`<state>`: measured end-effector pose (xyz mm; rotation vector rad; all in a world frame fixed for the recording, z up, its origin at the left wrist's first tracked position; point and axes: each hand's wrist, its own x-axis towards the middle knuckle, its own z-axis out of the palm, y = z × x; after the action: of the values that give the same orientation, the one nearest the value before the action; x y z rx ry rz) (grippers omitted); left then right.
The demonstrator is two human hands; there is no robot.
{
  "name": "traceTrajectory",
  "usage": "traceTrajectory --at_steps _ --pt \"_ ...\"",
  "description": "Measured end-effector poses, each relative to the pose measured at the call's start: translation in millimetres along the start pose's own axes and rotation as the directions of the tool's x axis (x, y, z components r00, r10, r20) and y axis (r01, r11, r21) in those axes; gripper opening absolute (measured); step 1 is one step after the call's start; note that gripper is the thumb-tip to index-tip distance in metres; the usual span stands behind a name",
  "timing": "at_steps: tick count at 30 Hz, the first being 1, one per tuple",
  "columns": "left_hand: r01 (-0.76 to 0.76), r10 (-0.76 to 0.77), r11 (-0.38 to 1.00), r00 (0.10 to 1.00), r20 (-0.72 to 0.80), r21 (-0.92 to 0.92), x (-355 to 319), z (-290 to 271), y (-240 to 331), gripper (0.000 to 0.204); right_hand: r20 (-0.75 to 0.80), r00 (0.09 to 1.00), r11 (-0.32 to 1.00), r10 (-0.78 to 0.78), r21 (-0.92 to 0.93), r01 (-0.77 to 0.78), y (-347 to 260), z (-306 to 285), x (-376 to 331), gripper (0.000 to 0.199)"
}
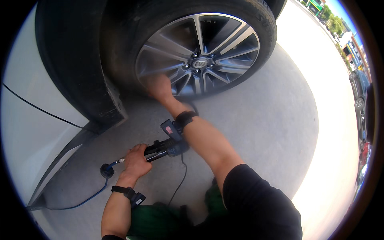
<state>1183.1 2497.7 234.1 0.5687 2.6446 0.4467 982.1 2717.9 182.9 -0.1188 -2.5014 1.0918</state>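
My left hand (136, 161) is closed around the black tubular handle of what looks like a tyre inflator (160, 149). A blue air hose (96, 195) joins its near left end through a metal coupling. The inflator's dark head points right, partly under my right forearm. My right hand (160, 87) is at the lower left edge of the alloy wheel (200, 64), by the black tyre (267, 30). Motion smears its fingers, so whether it touches the rim or holds anything cannot be seen. A short dark hose (195, 107) shows behind my right wrist.
The white car body (36, 116) and its black wheel arch (68, 52) rise on the left. A round black piece (107, 171) lies by the blue hose on the grey concrete floor (264, 132). Both wrists wear black bands with small boxes; a thin cable (182, 182) hangs down. Parked cars (360, 86) stand far right.
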Motion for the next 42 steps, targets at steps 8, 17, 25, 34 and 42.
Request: traceTrajectory --at_steps 8,17,25,34,42 --pt "-0.021 0.021 0.999 1.000 0.001 0.045 -6 -9 1 0.046 0.205 0.969 0.988 0.137 0.043 -0.149 5 -2 7 0.029" --pt "-0.025 0.027 0.999 0.997 -0.079 0.026 -10 -2 -10 0.039 0.257 0.952 0.979 0.164 0.076 -0.189 -26 -19 0 0.025" --pt "0.055 -0.055 0.998 0.998 0.017 0.033 -10 -9 -1 0.050 0.169 0.952 0.957 0.254 0.098 -0.273 -16 -15 -2 0.023" --pt "0.073 -0.073 0.997 0.997 -0.001 0.004 -11 -15 -3 0.050 0.146 0.894 0.849 0.424 0.280 -0.448 -17 -7 1 0.023" --pt "0.004 -0.004 1.000 0.994 -0.106 -0.002 -13 -8 -10 0.043 0.223 0.967 0.972 0.126 0.165 -0.165 -17 -27 -2 0.038"
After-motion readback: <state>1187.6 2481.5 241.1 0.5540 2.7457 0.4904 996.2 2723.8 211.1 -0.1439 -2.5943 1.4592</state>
